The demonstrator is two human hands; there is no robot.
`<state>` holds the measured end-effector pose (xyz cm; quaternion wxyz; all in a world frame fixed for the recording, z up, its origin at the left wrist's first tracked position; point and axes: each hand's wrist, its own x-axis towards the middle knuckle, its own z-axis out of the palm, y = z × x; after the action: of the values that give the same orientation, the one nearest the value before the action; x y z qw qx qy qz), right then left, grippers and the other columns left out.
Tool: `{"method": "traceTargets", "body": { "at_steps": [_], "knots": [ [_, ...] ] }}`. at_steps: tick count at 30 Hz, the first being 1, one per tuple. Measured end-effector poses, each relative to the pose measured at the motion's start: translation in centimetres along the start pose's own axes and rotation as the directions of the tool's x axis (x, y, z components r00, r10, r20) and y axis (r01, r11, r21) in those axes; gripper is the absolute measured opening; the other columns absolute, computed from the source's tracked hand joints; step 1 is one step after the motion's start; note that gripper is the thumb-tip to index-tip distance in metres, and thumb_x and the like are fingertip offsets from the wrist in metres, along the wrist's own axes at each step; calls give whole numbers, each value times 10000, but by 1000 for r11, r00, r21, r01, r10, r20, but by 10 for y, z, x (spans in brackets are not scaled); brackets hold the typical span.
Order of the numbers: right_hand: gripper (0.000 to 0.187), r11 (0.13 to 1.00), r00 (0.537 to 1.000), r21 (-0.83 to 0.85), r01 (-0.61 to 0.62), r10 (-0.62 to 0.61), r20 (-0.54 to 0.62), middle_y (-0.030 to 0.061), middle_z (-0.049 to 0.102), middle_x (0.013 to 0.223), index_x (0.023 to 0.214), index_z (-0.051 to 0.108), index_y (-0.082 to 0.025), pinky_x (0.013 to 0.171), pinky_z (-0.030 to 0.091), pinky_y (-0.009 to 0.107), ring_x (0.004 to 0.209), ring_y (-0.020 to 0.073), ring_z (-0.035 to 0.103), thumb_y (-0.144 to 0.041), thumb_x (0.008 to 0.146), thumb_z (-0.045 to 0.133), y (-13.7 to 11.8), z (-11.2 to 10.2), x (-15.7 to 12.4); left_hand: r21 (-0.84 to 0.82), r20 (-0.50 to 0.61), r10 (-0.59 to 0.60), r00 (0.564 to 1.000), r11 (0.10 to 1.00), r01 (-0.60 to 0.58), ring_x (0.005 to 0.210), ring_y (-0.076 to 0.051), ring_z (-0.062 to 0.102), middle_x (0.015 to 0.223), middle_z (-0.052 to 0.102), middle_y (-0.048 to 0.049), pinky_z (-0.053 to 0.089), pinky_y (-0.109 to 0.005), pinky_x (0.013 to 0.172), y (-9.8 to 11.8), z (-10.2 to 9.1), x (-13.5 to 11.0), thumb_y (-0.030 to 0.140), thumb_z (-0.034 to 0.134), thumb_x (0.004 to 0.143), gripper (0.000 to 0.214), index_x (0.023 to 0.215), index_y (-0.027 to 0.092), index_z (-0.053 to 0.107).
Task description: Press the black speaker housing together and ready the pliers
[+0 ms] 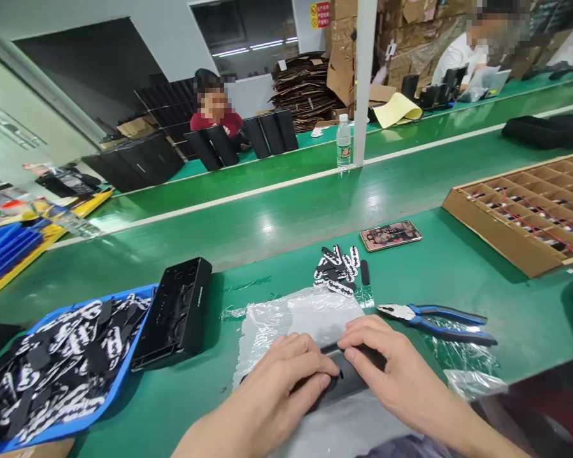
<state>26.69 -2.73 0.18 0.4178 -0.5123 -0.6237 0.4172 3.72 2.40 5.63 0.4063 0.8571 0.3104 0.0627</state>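
Note:
Both hands rest on a dark oblong part (347,381) lying on a clear plastic sheet (310,312) at the near edge of the green table. My left hand (279,381) covers the part's left end, fingers curled over it. My right hand (386,366) presses its top right, fingertips touching the left hand's. Most of the part is hidden under the hands. A small pile of black-and-white tabs (338,268) lies just beyond the sheet.
A black speaker housing (176,312) leans on a blue tray (124,375) of black-and-white tabs at left. Blue-handled pliers (434,318) lie to the right, a phone (390,235) beyond them, a cardboard divider box (496,232) far right. Two people sit across the conveyor; a water bottle (344,141) stands there.

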Motion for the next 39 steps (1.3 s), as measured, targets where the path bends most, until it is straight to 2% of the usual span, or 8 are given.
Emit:
{"method": "traceTargets", "body": {
  "at_steps": [7, 15, 20, 25, 28, 32, 36, 39],
  "knots": [
    [189, 998, 999, 50, 46, -45, -16, -10, 674, 1060, 1031, 690, -232, 999, 457, 284, 1127, 133, 573, -113, 991, 549, -1, -3, -2, -69, 185, -106, 977, 990, 120, 1039, -170, 532, 1105, 554, 20, 434, -258, 947, 1, -11, 13, 202, 438, 1134, 145, 1105, 273, 562],
    [172, 994, 997, 71, 79, -78, -11, 11, 663, 1018, 991, 676, -201, 954, 478, 311, 1062, 148, 588, -94, 982, 542, 0, -6, 0, -25, 270, -75, 960, 996, 85, 976, -187, 546, 1023, 556, -17, 503, -237, 849, 12, -22, 22, 225, 331, 1148, 217, 1023, 242, 507],
    [170, 993, 996, 74, 89, -88, -17, 15, 658, 1030, 997, 675, -196, 960, 475, 308, 1064, 147, 586, -101, 989, 533, 1, -5, 0, 36, 273, -35, 961, 999, 27, 959, -171, 547, 1021, 540, -6, 481, -240, 909, 11, -21, 23, 178, 325, 1143, 221, 1013, 242, 492],
    [168, 993, 996, 76, 88, -88, -11, 6, 656, 1032, 996, 669, -203, 960, 471, 302, 1063, 143, 581, -101, 990, 536, 1, -5, -2, 111, 188, 47, 981, 991, -69, 935, -215, 558, 989, 546, -30, 480, -326, 927, 15, -18, 24, 176, 292, 1134, 246, 1008, 231, 496],
    [177, 994, 997, 73, 80, -80, -4, -6, 660, 1050, 1018, 671, -220, 998, 459, 289, 1098, 135, 573, -105, 997, 537, 0, -4, -3, 121, 181, -5, 984, 992, -17, 930, -197, 558, 1020, 563, -2, 464, -306, 902, 12, -12, 21, 150, 374, 1124, 192, 1034, 245, 513],
    [195, 996, 998, 60, 63, -63, -4, -25, 657, 1075, 1051, 673, -251, 1025, 444, 257, 1139, 114, 562, -120, 1012, 533, 1, -3, -5, 148, -74, -15, 997, 989, 26, 878, -188, 551, 999, 581, 14, 438, -293, 789, 1, 8, 7, 232, 493, 1125, 55, 1163, 245, 531],
    [174, 999, 999, 42, 33, -33, -1, -10, 641, 1099, 1044, 660, -254, 1035, 446, 266, 1160, 122, 558, -143, 1022, 528, 4, -1, -6, 426, -272, 300, 914, 889, -165, 1011, -195, 593, 1119, 648, -55, 416, -310, 880, -7, 35, -12, 201, 425, 1144, 206, 1180, 159, 623],
    [153, 1000, 1000, 0, 25, -25, -4, 0, 630, 1123, 1045, 640, -255, 1071, 438, 287, 1202, 137, 543, -161, 1014, 523, 4, 2, -8, 611, -399, 423, 814, 784, -109, 1158, -232, 589, 1206, 672, -79, 407, -323, 1009, -13, 57, -22, 229, 456, 1150, 249, 1231, 135, 672]
  ]
}}
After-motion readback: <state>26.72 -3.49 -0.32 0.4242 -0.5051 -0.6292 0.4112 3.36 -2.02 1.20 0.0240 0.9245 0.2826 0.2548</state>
